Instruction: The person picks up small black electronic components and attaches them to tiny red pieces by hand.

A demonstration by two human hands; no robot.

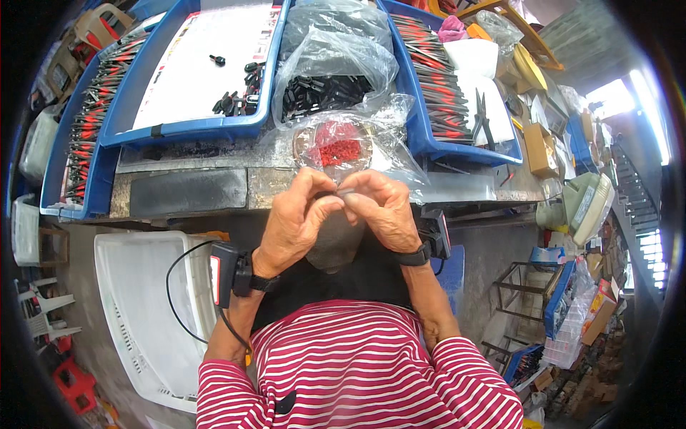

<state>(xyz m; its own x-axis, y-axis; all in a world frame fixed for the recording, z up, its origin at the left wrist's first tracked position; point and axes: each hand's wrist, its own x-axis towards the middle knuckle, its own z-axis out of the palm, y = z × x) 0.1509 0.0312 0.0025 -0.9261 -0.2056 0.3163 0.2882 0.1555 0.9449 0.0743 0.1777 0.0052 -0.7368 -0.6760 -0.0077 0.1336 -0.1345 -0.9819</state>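
At the bottom of the frame is a red-and-white striped shirt (pixel 343 365); its sleeves lead to two forearms, with black wrist straps (pixel 414 256) carrying small dark devices. At the centre of the frame the hands meet, the left hand (pixel 304 214) and the right hand (pixel 379 211) bringing thumbs and index fingers together, closed on a small grey piece (pixel 346 191); the fingertips cover most of it, so its exact kind is hard to tell. Left of the legs, in the lower left, stands a white plastic crate (pixel 146 307).

Just beyond the hands runs the tabletop (pixel 264 182); a dark flat pad (pixel 187 191) lies along its near edge, left of centre; straight ahead, partly under clear plastic, a round dish holds a heap of small red pieces (pixel 339 151). Behind it, at upper centre, an open clear bag (pixel 336 53) contains black plastic pieces (pixel 321 93); to its left a blue tray (pixel 186 129), lined with a white sheet, bears more black pieces; to its right another blue tray (pixel 461 151) carries slender grey-and-red tools (pixel 436 79) and a pair of dark pliers (pixel 482 114); a third tray of similar tools flanks the left edge. Farther off, at far right, are stairs (pixel 636 196).
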